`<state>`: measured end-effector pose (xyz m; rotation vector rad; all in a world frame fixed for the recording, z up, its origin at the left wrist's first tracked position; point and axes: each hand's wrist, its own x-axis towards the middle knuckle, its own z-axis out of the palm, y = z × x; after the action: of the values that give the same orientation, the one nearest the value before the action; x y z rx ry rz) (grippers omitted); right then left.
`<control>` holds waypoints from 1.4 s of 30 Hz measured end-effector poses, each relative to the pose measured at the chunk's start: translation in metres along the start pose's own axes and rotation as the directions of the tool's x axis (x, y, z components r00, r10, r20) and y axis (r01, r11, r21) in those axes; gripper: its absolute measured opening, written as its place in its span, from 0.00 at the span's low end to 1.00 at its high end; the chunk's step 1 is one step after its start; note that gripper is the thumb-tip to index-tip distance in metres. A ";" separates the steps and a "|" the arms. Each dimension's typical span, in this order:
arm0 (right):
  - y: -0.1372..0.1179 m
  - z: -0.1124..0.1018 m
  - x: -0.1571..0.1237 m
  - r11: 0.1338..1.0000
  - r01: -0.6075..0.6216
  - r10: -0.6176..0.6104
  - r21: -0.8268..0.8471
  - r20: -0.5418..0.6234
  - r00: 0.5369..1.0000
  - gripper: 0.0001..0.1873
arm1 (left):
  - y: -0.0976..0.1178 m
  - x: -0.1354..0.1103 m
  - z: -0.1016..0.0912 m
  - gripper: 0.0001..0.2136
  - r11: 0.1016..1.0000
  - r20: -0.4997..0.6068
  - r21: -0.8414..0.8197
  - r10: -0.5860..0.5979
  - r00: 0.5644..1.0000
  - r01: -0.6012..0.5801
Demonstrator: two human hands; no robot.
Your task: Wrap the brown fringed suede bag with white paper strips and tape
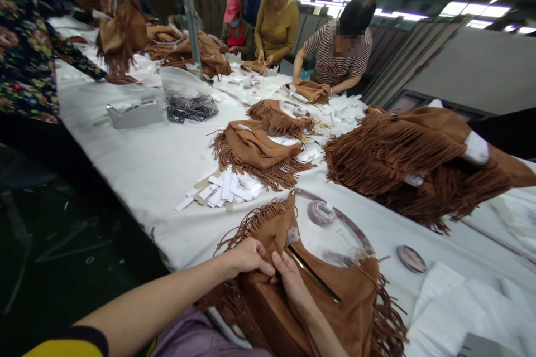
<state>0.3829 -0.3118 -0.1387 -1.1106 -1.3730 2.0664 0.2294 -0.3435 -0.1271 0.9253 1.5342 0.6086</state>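
A brown suede fringed bag [335, 295] lies on the white table [159, 167] right in front of me, with a gold zipper bar across its front. My left hand [248, 256] pinches the bag's upper left edge, fingers closed on the suede. My right hand [288, 279] presses beside it, fingertips meeting the left hand's at the same spot of the bag. A clear-wrapped handle loop [335, 223] arcs above the bag.
More fringed bags lie about: one at the middle [255, 150], a big pile at right [419, 162]. White paper strips [221, 189], tape rolls [410, 259], a tape dispenser [136, 114] and a plastic bag of dark parts [188, 103] sit on the table. Several people work at the far end and left.
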 end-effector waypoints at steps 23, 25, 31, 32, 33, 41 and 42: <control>-0.002 -0.021 -0.014 0.294 -0.113 -0.199 -0.949 -0.176 0.964 0.17 | -0.007 -0.025 -0.029 0.12 0.764 -0.266 0.613 0.437 0.859 -0.199; -0.006 -0.026 -0.017 0.445 -0.081 -0.154 -0.892 -0.166 0.974 0.21 | 0.006 -0.039 -0.024 0.12 0.584 -0.116 0.737 0.605 0.788 -0.340; -0.037 -0.060 -0.085 0.703 0.002 -0.126 -0.711 -0.122 0.984 0.28 | 0.018 -0.071 0.022 0.23 0.109 0.562 0.690 0.542 0.625 -0.715; -0.040 -0.061 -0.106 0.677 0.007 -0.164 -0.736 -0.141 0.976 0.23 | 0.014 -0.073 0.030 0.26 0.089 0.566 0.707 0.523 0.637 -0.702; -0.040 -0.060 -0.126 0.622 0.004 -0.203 -0.783 -0.157 0.967 0.20 | 0.011 -0.075 0.038 0.28 0.079 0.556 0.726 0.518 0.650 -0.683; 0.044 -0.028 -0.191 -0.003 -0.129 -0.445 -0.992 -0.114 0.888 0.30 | -0.018 -0.081 0.071 0.18 0.051 0.460 0.788 0.615 0.641 -0.614; 0.052 -0.028 -0.187 -0.034 -0.151 -0.465 -0.988 -0.118 0.878 0.29 | -0.019 -0.080 0.072 0.17 0.051 0.460 0.793 0.602 0.653 -0.607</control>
<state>0.5201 -0.4501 -0.1185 -1.5681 -2.6024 0.0876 0.2953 -0.4293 -0.1103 2.6112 1.3409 0.2113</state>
